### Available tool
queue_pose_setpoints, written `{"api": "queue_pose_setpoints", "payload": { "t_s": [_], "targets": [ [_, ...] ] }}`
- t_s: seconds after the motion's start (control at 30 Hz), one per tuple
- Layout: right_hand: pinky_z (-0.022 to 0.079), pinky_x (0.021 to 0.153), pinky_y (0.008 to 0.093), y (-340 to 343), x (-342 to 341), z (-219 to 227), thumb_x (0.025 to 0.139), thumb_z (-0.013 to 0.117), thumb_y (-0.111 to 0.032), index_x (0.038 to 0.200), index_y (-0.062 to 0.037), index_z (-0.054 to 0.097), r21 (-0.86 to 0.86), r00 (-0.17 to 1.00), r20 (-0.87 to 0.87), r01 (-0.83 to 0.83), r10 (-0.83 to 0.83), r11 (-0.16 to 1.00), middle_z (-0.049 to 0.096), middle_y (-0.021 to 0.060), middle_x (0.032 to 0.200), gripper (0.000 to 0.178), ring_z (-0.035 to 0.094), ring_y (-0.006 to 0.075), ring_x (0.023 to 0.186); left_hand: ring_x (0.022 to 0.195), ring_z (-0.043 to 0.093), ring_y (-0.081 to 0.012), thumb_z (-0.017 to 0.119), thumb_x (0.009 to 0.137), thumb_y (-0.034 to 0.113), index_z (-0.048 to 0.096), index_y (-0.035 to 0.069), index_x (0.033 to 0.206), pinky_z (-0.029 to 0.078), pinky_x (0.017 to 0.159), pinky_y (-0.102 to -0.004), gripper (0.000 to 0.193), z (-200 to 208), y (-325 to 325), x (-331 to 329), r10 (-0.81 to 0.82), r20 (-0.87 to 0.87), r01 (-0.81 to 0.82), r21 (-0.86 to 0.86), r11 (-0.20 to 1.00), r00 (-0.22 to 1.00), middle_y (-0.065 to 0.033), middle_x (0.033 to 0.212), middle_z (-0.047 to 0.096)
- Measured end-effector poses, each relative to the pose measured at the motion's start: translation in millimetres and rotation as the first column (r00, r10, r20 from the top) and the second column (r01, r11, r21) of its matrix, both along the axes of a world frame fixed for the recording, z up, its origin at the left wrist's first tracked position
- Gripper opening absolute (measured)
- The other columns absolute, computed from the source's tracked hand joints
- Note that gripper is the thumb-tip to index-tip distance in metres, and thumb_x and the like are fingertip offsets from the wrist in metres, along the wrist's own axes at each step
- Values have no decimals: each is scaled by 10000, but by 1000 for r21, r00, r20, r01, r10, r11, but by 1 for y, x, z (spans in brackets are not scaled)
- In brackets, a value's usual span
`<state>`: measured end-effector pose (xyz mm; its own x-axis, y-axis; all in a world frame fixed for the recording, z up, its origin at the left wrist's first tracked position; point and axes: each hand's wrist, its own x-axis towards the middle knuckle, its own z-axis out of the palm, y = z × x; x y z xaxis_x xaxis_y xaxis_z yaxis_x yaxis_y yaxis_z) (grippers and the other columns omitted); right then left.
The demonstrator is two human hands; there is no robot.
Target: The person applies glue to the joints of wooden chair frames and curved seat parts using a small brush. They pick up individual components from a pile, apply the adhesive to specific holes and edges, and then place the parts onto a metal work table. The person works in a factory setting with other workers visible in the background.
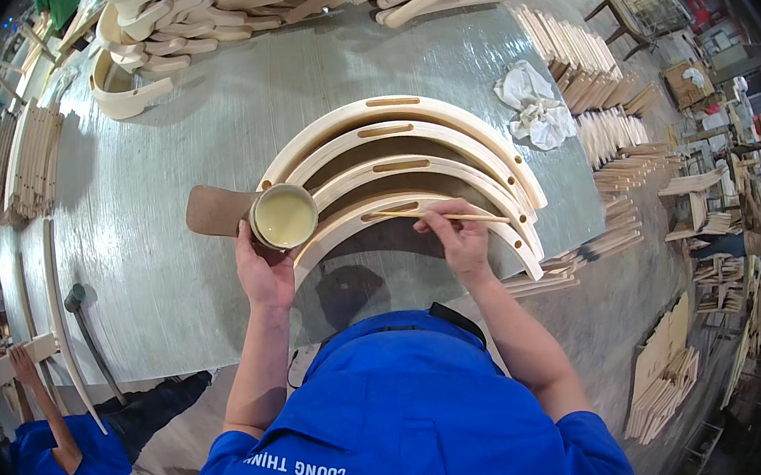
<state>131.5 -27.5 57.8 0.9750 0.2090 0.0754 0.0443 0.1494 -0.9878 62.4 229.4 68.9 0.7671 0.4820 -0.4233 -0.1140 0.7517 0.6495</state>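
Observation:
Several curved wooden rails stand nested in arcs on the table, each with a long slot in its top edge and round holes near the right end. My left hand is closed round a round cup of pale yellow liquid, held over the rails' left ends. Between the fingers of my right hand is a thin wooden stick. Its tip points left, at the slot of the nearest rail; whether it touches the wood I cannot tell. A brown flat piece sticks out left of the cup.
The grey-green table bears heaped curved wooden parts at the far side. A crumpled white cloth lies at the right. Stacked slats stand far left, near a mallet. A co-worker handles wood at the lower left.

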Motion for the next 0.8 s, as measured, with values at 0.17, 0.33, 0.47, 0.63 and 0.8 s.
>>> {"api": "queue_pose_setpoints", "payload": {
  "t_s": [0.17,0.33,0.47,0.63,0.8],
  "targets": [
    [517,704,237,-26,5,4,880,573,-12,937,-1,567,-57,998,45,45,-42,997,610,75,834,59,630,134,760,1145,513,-254,320,983,348,460,95,1249,449,928,-476,392,2,2,0,-11,9,11,-6,1000,1000,-80,1253,520],
    [504,688,224,-20,1,7,884,565,-11,932,0,557,-53,994,84,72,-68,996,604,73,826,50,618,121,748,1142,516,-256,323,982,347,456,85,1250,452,924,-477,398,0,5,1,6,41,-5,-27,1000,999,-80,1260,515],
    [462,636,215,13,-7,5,888,562,-25,894,-17,565,-33,991,127,-45,49,998,595,57,792,10,574,103,700,1138,519,-245,320,981,331,460,65,1240,451,936,-451,397,6,-2,7,0,20,1,-33,999,1000,-89,1247,518],
    [461,604,275,-13,4,35,839,595,-24,825,-29,576,-474,958,258,11,128,880,583,74,721,24,580,168,656,1147,508,-258,318,983,343,458,73,1250,432,947,-463,404,6,-3,8,10,6,-10,-22,1000,1000,-90,1260,509],
    [451,557,310,-5,6,53,809,612,-10,806,-24,566,-561,906,389,88,168,823,561,111,710,48,576,239,637,1148,506,-243,323,984,330,472,70,1235,425,957,-453,390,-1,2,8,22,12,-21,-65,998,1000,-83,1243,521]
  ]
}}
